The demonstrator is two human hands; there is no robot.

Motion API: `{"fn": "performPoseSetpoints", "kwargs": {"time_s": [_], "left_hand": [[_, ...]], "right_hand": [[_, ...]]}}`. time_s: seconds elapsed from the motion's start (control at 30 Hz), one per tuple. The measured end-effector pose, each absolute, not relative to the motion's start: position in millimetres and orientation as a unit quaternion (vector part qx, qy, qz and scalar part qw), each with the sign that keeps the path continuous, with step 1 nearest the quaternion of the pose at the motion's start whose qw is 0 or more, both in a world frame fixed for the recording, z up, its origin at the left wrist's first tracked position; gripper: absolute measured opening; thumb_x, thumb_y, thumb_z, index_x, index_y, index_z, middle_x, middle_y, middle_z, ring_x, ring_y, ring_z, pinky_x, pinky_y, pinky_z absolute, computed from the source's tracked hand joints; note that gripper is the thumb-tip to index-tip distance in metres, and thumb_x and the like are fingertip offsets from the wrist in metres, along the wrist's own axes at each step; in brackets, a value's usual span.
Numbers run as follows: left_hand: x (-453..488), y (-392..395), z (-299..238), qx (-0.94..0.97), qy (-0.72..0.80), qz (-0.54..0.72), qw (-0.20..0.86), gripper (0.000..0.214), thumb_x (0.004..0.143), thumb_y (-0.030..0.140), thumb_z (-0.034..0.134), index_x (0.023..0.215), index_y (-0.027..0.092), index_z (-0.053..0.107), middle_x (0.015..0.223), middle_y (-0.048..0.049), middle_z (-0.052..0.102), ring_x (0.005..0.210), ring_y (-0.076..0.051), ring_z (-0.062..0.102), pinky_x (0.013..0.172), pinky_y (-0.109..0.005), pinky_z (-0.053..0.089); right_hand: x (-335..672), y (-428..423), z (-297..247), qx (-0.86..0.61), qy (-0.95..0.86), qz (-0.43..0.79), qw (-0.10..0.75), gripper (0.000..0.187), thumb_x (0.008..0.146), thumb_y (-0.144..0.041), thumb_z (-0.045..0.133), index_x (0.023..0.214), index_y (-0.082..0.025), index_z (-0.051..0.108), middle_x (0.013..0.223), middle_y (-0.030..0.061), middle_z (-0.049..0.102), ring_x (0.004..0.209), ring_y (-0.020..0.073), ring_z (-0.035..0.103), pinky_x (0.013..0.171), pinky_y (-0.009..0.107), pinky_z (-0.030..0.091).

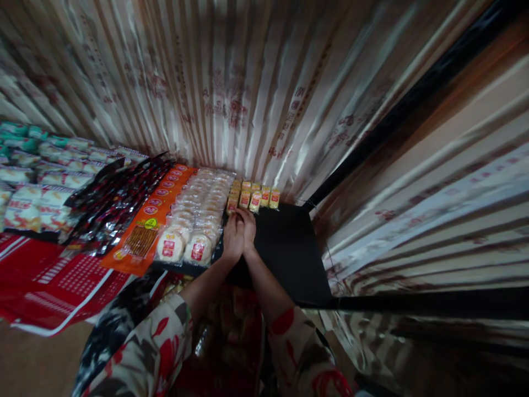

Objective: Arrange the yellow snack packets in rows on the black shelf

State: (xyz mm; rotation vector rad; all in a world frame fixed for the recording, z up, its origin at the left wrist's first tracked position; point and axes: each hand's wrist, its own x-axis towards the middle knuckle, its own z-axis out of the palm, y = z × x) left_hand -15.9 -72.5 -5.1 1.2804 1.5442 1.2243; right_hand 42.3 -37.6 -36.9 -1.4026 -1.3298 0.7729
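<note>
1. A black shelf (295, 253) runs from the left edge of the frame to right of centre, its bare dark surface showing at centre right.
2. Small yellow packets (244, 197) with red labels stand in short rows at the shelf's back, just above the frame's centre.
3. Left of them lie clear-wrapped round crackers (197, 220) — two overlapping columns.
4. Next come overlapping orange packs (154, 207), the front one showing brown sticks.
5. Dark glossy packs (119, 201) overlap beside those.
6. White packets (55, 179) fill the left — green ones (19, 144) behind.
</note>
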Motion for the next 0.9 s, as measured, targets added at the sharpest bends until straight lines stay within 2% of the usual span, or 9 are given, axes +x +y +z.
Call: {"fn": "performPoseSetpoints", "kwargs": {"time_s": [0.23, 0.47, 0.6, 0.7, 0.9], "left_hand": [[-22, -135, -7, 0.533, 0.655, 0.408, 0.347, 0.037, 0.086, 0.021, 0.034, 0.116, 0.011, 0.053, 0.117, -0.013, 0.057, 0.113, -0.022, 0.049, 0.101, -0.035, 0.033], [-43, -217, -16, 0.523, 0.609, 0.472, 0.363, 0.03, 0.086, 0.023, 0.034, 0.102, 0.016, 0.058, 0.107, -0.0082, 0.06, 0.103, -0.017, 0.053, 0.095, -0.03, 0.038], [-73, -255, -35, 0.53, 0.611, 0.46, 0.366, 0.032, 0.087, 0.022, 0.029, 0.097, 0.018, 0.059, 0.1, -0.007, 0.061, 0.097, -0.016, 0.054, 0.092, -0.03, 0.039], [-102, -268, -60, 0.516, 0.68, 0.38, 0.356, 0.028, 0.083, 0.018, 0.035, 0.096, 0.017, 0.059, 0.1, -0.007, 0.061, 0.097, -0.017, 0.054, 0.093, -0.031, 0.039], [-147, -263, -93, 0.55, 0.767, 0.133, 0.303, 0.029, 0.077, 0.011, 0.04, 0.097, 0.015, 0.061, 0.106, -0.0122, 0.062, 0.107, -0.022, 0.052, 0.097, -0.033, 0.034]], "right_hand": [[37, -106, -42, -0.594, -0.551, 0.316, 0.494, 0.034, 0.071, -0.014, 0.043, 0.098, -0.022, 0.063, 0.113, 0.0031, 0.053, 0.104, 0.0145, 0.049, 0.095, 0.028, 0.037], [23, -189, -41, -0.589, -0.583, 0.286, 0.481, 0.033, 0.074, -0.016, 0.042, 0.098, -0.021, 0.064, 0.109, 0.0054, 0.058, 0.103, 0.0182, 0.05, 0.096, 0.033, 0.037], [10, -234, -52, -0.582, -0.601, 0.296, 0.462, 0.033, 0.079, -0.018, 0.038, 0.097, -0.022, 0.064, 0.105, 0.0062, 0.061, 0.1, 0.0184, 0.053, 0.095, 0.034, 0.038], [-6, -257, -68, -0.58, -0.614, 0.342, 0.413, 0.029, 0.078, -0.017, 0.041, 0.094, -0.021, 0.065, 0.1, 0.0067, 0.063, 0.096, 0.0198, 0.055, 0.092, 0.035, 0.04], [-43, -264, -111, -0.593, -0.566, 0.463, 0.337, 0.027, 0.066, -0.008, 0.051, 0.082, -0.025, 0.066, 0.087, 0.0043, 0.068, 0.088, 0.0218, 0.061, 0.088, 0.037, 0.042]]}}
